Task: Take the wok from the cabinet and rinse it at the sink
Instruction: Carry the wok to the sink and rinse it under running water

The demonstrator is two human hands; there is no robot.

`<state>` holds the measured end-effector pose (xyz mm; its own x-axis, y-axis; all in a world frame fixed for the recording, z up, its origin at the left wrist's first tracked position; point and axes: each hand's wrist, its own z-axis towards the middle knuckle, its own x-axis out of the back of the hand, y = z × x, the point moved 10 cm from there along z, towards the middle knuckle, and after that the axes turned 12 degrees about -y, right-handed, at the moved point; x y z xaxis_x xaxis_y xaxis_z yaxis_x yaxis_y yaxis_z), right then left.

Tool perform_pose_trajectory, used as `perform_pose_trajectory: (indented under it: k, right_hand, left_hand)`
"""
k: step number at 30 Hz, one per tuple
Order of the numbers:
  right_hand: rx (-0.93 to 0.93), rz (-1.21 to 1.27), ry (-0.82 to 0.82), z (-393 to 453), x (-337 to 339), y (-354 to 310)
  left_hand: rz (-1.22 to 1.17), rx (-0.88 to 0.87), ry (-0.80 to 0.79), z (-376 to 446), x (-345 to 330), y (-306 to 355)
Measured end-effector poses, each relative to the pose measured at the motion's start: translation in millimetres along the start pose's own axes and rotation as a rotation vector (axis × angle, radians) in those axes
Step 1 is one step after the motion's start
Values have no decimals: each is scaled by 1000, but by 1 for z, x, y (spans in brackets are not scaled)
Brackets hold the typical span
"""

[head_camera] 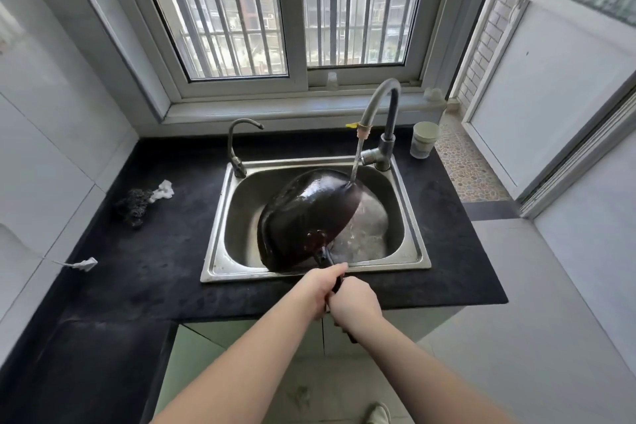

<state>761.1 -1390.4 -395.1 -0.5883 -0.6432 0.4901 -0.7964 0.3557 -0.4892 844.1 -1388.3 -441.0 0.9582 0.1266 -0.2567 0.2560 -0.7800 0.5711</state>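
While the wok [309, 217] tilts bottom-up inside the sink [220, 217], its rim near the basin's front edge, left hand [321, 284] and right hand [354, 301] both grip its handle [325, 256].

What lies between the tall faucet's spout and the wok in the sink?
In the head view, only a stream of water runs from the tall faucet onto the wok.

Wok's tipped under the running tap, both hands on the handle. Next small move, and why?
Probably roll the wok by its handle so the stream sweeps the rest. Water from the tap hits only the far rim of its outer side. Left hand and right hand both grip the handle, so a wrist turn should do.
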Motion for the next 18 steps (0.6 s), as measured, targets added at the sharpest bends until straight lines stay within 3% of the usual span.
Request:
perform_pose_trajectory:
  k: [10, 18]
  right_hand:
    - [48, -5, -5, 4, 22, -4]
    - [-16, 410, -180, 15, 14, 18]
  left_hand:
    - [-54, -2, -46, 11, -12, 8]
    - [104, 6, -99, 9, -27, 13]
